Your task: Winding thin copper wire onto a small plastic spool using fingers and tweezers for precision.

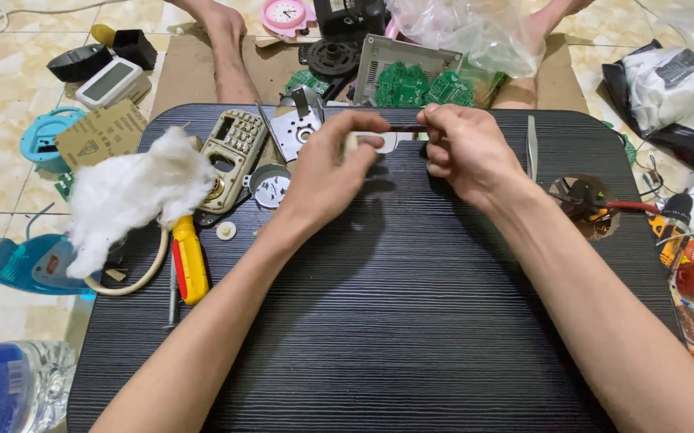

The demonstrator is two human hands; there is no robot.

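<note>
From the head camera, both bare hands meet over the far half of a dark, fine-ribbed counter (411, 321) with rounded corners. The left hand (327, 172) curls its fingers into a narrow grip on a small pale piece (385, 142); the right hand (467, 148) pinches the end of a thin dark rod (405, 127) that runs between the two hands. Whether rod and pale piece are one part is hard to tell at this size. Both sit just above the counter, near its far edge.

Left of the left hand lies a beige plastic keypad casing (233, 148) with rows of small buttons, and beside it a fluffy white wad of cotton (130, 192). Below the cotton rests a yellow-handled screwdriver (190, 261). A shiny cut metal plate (295, 128) lies just beyond the left hand, and a round grey disc (271, 184) sits below that plate.

Right of the right hand, slim metal tweezers (531, 148) lie upright on the counter.

The counter stands on a glossy cream-tiled floor (2, 88). Beyond the counter are green circuit boards (423, 84), a crumpled clear plastic bag (467, 32) and a pink round clock (284, 14). Left of the counter, a square of brown cardboard (102, 132) bears a dark triangular mark.
</note>
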